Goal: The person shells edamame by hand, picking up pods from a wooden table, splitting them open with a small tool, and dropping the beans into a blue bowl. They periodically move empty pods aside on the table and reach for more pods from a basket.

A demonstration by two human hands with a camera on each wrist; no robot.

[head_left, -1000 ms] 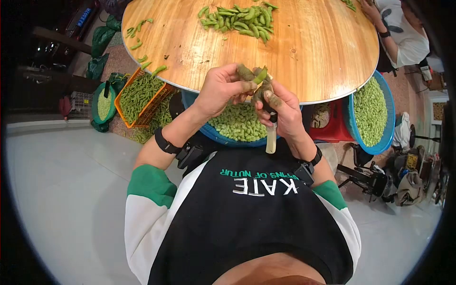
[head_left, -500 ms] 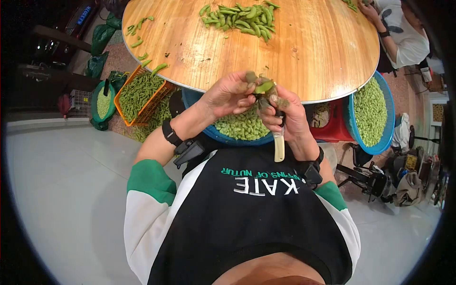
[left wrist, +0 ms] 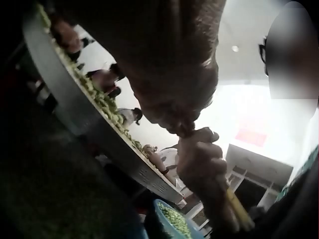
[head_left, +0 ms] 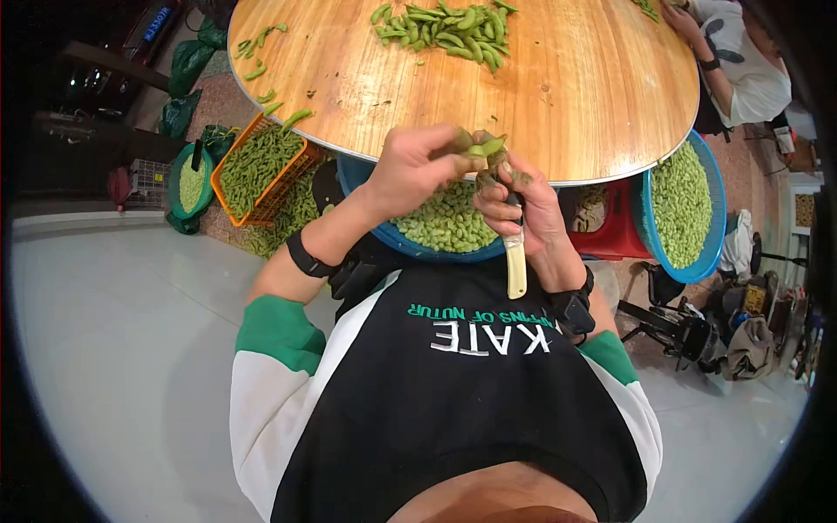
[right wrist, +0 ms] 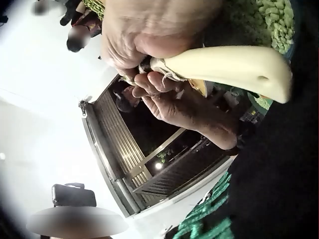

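Between both hands, over the near edge of the table, is a green bean pod [head_left: 488,148]. My left hand [head_left: 420,170] pinches the pod's near end between thumb and fingers. My right hand [head_left: 532,209] grips a knife by its cream handle [head_left: 517,266], whose butt points down toward my chest. The right thumb and fingertips meet the pod from the other side, and the blade is hidden by the hands. In the right wrist view the handle [right wrist: 229,67] sticks out from the palm, with the left hand [right wrist: 184,112] close behind. Both hands' fingertips look dark and stained.
On the round wooden table [head_left: 593,96] lies a pile of pods [head_left: 449,33]. Below my hands is a blue basin of shelled beans [head_left: 445,222]. Left stands an orange crate of pods [head_left: 261,170]; right, another blue basin [head_left: 717,218]. Another person [head_left: 741,65] sits far right.
My left fingers loosened from the pod half a second ago and now pinch it again. The right hand has shifted slightly right and toward me, the knife handle with it.
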